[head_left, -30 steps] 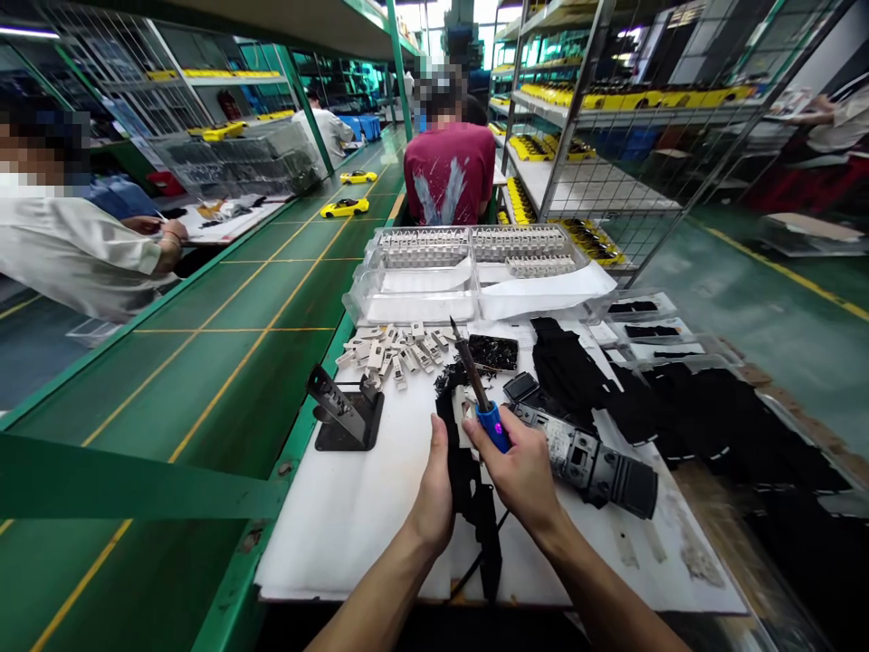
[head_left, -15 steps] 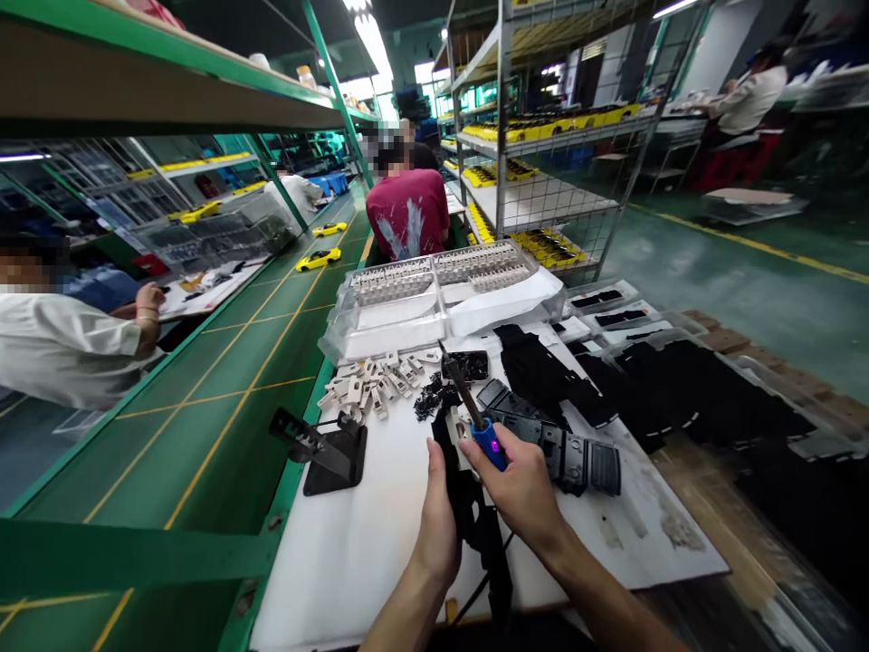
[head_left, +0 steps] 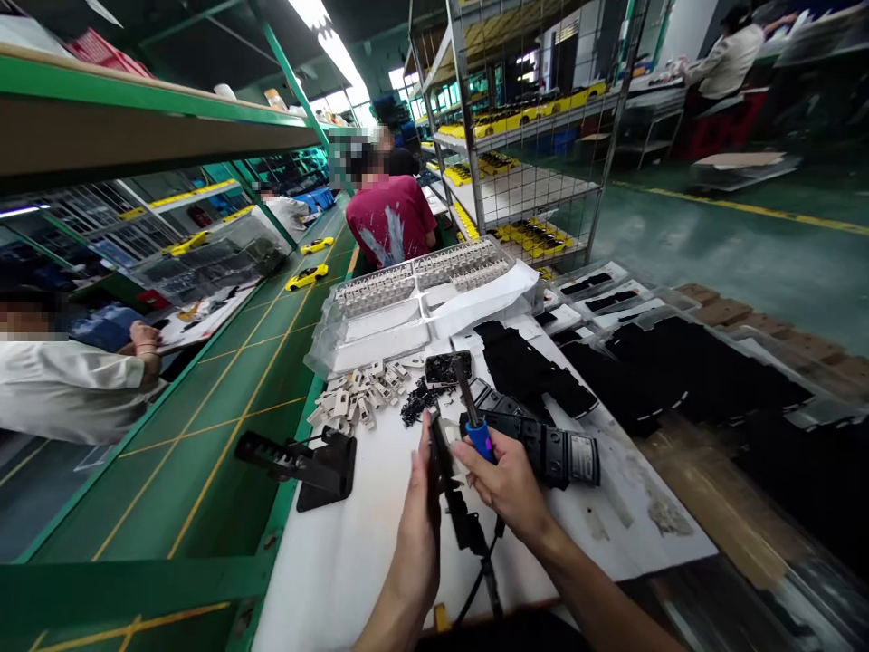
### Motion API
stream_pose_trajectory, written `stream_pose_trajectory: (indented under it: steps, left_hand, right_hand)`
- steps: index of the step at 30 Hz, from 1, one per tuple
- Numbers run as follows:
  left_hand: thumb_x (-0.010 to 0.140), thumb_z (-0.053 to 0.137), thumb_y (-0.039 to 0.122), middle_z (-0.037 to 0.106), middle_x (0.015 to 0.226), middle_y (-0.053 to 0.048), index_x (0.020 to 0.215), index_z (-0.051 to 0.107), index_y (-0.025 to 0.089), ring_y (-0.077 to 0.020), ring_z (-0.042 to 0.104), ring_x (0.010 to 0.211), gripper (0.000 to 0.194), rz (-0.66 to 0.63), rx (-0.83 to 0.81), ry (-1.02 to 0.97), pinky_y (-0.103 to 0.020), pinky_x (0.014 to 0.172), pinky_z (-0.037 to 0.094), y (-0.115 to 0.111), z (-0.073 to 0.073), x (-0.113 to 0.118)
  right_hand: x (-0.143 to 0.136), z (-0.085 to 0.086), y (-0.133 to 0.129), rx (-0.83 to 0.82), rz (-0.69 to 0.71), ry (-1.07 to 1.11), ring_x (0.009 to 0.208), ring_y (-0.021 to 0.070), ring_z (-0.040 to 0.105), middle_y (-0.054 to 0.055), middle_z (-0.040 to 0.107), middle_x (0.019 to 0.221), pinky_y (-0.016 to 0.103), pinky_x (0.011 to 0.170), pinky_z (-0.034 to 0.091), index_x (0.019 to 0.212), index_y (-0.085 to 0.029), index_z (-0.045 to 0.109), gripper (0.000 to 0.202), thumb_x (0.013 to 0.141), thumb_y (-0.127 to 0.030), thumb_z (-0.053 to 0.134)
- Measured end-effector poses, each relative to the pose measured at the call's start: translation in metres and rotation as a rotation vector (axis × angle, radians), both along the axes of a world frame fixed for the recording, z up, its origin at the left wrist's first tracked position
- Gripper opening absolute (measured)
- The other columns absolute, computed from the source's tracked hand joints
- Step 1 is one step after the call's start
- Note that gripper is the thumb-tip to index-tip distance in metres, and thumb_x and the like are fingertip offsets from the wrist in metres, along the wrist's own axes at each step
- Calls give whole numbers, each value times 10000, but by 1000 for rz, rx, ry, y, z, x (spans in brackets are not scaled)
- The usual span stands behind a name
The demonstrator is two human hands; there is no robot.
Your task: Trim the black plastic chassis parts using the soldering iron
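My right hand (head_left: 510,484) is closed round the blue handle of a soldering iron (head_left: 479,440), its metal tip pointing up and away from me. In my left hand (head_left: 415,521) is a long black plastic part (head_left: 467,528), turned on its edge against the palm and fingers. A pale piece (head_left: 453,442) shows between this part and my right fingers; how it sits there is partly hidden. Left of my hands stands a black soldering iron stand (head_left: 330,473). Beyond them lie loose white plastic pieces (head_left: 359,396) and small black bits (head_left: 419,402).
Further black moulded parts (head_left: 553,445) lie right of my hands. A small box (head_left: 448,368) holds black bits. Behind stands a clear tray (head_left: 424,312) with rows of pale pieces. Black sheets (head_left: 706,362) cover the right side. A green conveyor (head_left: 224,407) with yellow toy cars runs left.
My left hand has tilted the black part from facing up onto its edge. The soldering iron remains in my right hand, and the camera view has shifted slightly.
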State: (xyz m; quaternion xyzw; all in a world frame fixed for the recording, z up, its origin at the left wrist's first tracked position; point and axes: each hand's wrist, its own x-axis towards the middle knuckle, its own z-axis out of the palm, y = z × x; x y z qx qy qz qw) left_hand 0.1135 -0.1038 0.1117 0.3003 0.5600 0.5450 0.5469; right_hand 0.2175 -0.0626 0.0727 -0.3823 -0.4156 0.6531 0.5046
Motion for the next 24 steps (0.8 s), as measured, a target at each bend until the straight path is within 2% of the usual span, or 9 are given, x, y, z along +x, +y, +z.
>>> stream_pose_trajectory:
  steps: [2, 5, 8, 12, 14, 16, 18, 20, 24]
  left_hand:
    - [845, 641, 467, 582, 1356, -61, 1455, 389, 318, -244, 466, 1311, 677, 34, 42, -22, -345, 1071, 355, 1, 1, -6]
    - [836, 687, 323, 657, 1238, -109, 1383, 504, 208, -262, 561, 1207, 589, -48, 49, -146, -348, 1029, 400, 2, -2, -14]
    - [855, 660, 315, 700, 1129, -136, 1199, 652, 117, -267, 628, 1092, 397, -106, 48, -257, -337, 947, 466, 2, -9, -19]
    - [830, 689, 348, 731, 987, -122, 1122, 673, 106, -240, 686, 911, 379, 15, -9, -309, -305, 781, 533, 4, -11, -26]
    - [799, 722, 355, 736, 924, -113, 1104, 668, 103, -215, 694, 805, 399, 66, -41, -290, -271, 680, 537, 7, -9, -31]
    - [785, 737, 358, 736, 907, -113, 1084, 666, 97, -190, 687, 723, 403, 64, -35, -279, -240, 595, 519, 10, -6, -37]
    - [785, 737, 359, 733, 939, -122, 1091, 660, 93, -178, 684, 701, 412, 45, 0, -291, -229, 571, 511, 13, -3, -42]
    - [789, 733, 361, 730, 972, -132, 1121, 653, 91, -185, 690, 722, 435, 27, 16, -319, -240, 596, 524, 16, -1, -47]
    - [798, 721, 373, 742, 917, -130, 1118, 668, 85, -209, 699, 733, 434, -2, 11, -358, -277, 642, 548, 20, -1, -55]
  right_hand:
    - [0, -4, -1, -67, 17, 110, 416, 61, 310, -83, 401, 510, 197, 395, 273, 782, -175, 571, 374, 792, -536, 665]
    - [-3, -6, -5, -89, 46, 157, 516, 85, 433, -36, 504, 589, 205, 468, 354, 748, -150, 609, 401, 753, -539, 706]
    - [-6, -8, -11, -127, 38, 107, 456, 73, 389, -58, 469, 525, 200, 421, 302, 794, -152, 626, 390, 732, -521, 733]
    - [-7, -6, -18, -78, -133, -16, 359, 56, 287, -97, 372, 421, 202, 366, 219, 836, -163, 628, 338, 788, -491, 691]
    - [-8, 1, -20, 24, -164, -82, 388, 56, 317, -77, 443, 508, 207, 377, 258, 875, -170, 638, 320, 759, -457, 723]
    - [-11, 11, -20, 120, -161, -205, 448, 62, 370, -54, 508, 638, 214, 424, 330, 934, -188, 634, 350, 697, -400, 780]
    - [-17, 20, -19, 174, -145, -346, 516, 82, 432, -46, 528, 700, 223, 489, 394, 949, -203, 606, 360, 681, -356, 791]
    - [-25, 26, -16, 190, -126, -443, 554, 98, 459, -50, 515, 686, 229, 526, 422, 931, -211, 574, 310, 722, -346, 759]
    - [-39, 24, -13, 206, -167, -497, 557, 105, 454, -50, 493, 685, 226, 509, 417, 916, -216, 548, 290, 749, -368, 730]
